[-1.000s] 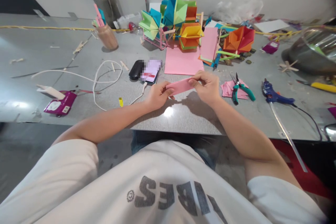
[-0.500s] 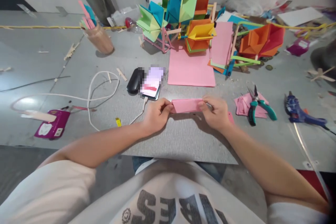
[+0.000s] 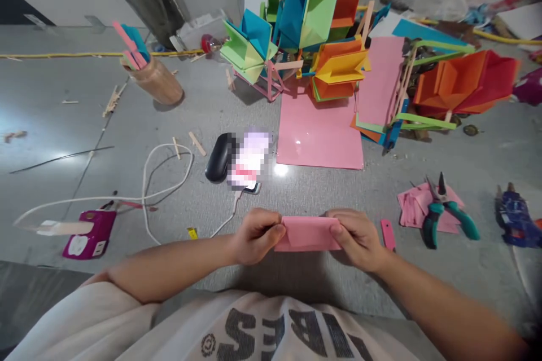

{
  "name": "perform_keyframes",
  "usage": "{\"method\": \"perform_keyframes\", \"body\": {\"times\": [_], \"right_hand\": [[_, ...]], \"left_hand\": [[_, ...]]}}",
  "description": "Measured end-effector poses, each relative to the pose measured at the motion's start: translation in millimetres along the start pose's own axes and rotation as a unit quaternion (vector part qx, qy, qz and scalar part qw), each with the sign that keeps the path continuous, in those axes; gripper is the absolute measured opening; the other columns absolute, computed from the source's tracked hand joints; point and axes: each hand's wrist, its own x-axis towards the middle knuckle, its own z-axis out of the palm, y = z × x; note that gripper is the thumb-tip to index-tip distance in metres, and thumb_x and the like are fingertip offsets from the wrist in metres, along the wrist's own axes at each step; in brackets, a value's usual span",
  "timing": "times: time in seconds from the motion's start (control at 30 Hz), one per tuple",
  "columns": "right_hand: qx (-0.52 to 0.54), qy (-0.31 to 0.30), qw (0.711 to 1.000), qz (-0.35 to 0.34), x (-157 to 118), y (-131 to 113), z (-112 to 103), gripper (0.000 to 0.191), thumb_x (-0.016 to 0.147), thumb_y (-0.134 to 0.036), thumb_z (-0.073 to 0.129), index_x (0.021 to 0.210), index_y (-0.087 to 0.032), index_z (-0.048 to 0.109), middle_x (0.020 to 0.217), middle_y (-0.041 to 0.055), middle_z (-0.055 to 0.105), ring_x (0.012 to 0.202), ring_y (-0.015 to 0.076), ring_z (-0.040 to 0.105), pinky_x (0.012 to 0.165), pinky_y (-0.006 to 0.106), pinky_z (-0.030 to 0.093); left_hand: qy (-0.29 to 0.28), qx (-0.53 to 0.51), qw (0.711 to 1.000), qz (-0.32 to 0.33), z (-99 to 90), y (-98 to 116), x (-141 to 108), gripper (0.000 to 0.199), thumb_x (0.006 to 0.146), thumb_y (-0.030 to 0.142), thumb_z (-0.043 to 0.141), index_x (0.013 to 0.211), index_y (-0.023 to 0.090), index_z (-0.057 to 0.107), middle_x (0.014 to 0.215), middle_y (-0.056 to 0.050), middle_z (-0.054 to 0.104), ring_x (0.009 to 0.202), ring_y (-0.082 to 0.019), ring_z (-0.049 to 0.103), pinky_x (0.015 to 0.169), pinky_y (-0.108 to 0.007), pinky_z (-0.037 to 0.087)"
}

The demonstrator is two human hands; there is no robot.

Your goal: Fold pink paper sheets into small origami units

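A folded strip of pink paper (image 3: pixel 311 233) is stretched level between both hands near the front of the grey table. My left hand (image 3: pixel 259 236) pinches its left end between thumb and fingers. At the other end, my right hand (image 3: pixel 356 237) grips it the same way, with the thumb on the face toward me. Beyond the hands lies a larger pink paper sheet (image 3: pixel 319 138). To the right of my right hand are a small pink cutter-like piece (image 3: pixel 387 234) and teal-handled pliers (image 3: pixel 440 211) resting on pink paper scraps (image 3: pixel 412 208).
Folded paper wheels in blue and green (image 3: pixel 305 11), yellow (image 3: pixel 339 67) and orange (image 3: pixel 461 82) stand at the back. A phone (image 3: pixel 249 158) and a black case (image 3: pixel 220 158) lie left of centre. A wooden cup (image 3: pixel 156 82), white cable (image 3: pixel 169 197), purple power strip (image 3: pixel 90 234) and blue glue gun (image 3: pixel 519 217) surround them.
The paper strip and both hands sit lower in view and closer to my body. The strip's near face is tilted differently, showing more of it. The whole view has shifted and come closer.
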Motion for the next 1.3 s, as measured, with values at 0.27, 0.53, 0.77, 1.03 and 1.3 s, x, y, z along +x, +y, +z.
{"method": "perform_keyframes", "body": {"times": [0.27,0.53,0.77,1.03,1.3], "right_hand": [[-0.020,0.017,1.000,0.012,1.4,-1.1,-0.8,0.050,0.125,-0.041,0.050,0.078,-0.027,0.043,0.063,-0.0038,0.042,0.053,0.0150,0.042,0.053,0.034,0.029],[-0.065,0.099,0.993,0.000,2.6,-0.2,-3.2,0.058,0.123,-0.045,0.057,0.072,-0.025,0.038,0.060,-0.0042,0.034,0.052,0.0138,0.034,0.052,0.035,0.021],[-0.056,0.050,0.997,0.031,5.3,5.6,-8.4,0.055,0.121,-0.063,0.055,0.081,-0.026,0.058,0.072,0.0001,0.059,0.061,0.0172,0.053,0.058,0.034,0.039],[-0.057,0.040,0.997,0.031,8.2,14.9,-16.1,0.044,0.119,-0.040,0.062,0.078,-0.025,0.063,0.069,0.0000,0.063,0.059,0.0161,0.054,0.058,0.032,0.039],[-0.170,0.001,0.985,-0.024,8.4,17.1,-11.7,0.032,0.112,-0.032,0.067,0.080,-0.024,0.071,0.073,0.0008,0.068,0.066,0.0166,0.060,0.066,0.033,0.041]], "left_hand": [[0.007,0.021,0.999,-0.035,0.4,3.8,-2.2,0.060,0.120,0.056,0.055,0.070,0.024,0.042,0.055,0.005,0.042,0.049,-0.010,0.036,0.051,-0.029,0.024],[-0.001,0.095,0.995,-0.025,-2.3,2.8,-0.8,0.059,0.119,0.059,0.057,0.073,0.023,0.050,0.059,0.006,0.042,0.053,-0.010,0.036,0.053,-0.026,0.026],[0.068,0.139,0.987,-0.042,-4.9,-2.7,-7.4,0.055,0.118,0.064,0.056,0.081,0.023,0.052,0.068,0.004,0.053,0.060,-0.012,0.045,0.060,-0.026,0.035],[0.123,0.135,0.983,-0.031,-5.6,-13.5,-7.5,0.050,0.116,0.066,0.059,0.089,0.024,0.056,0.082,-0.001,0.060,0.070,-0.016,0.052,0.065,-0.031,0.044],[0.111,0.159,0.981,0.029,-4.0,-17.3,-2.4,0.057,0.105,0.062,0.082,0.144,0.021,0.070,0.126,-0.015,0.086,0.111,-0.026,0.084,0.100,-0.041,0.065]]}}
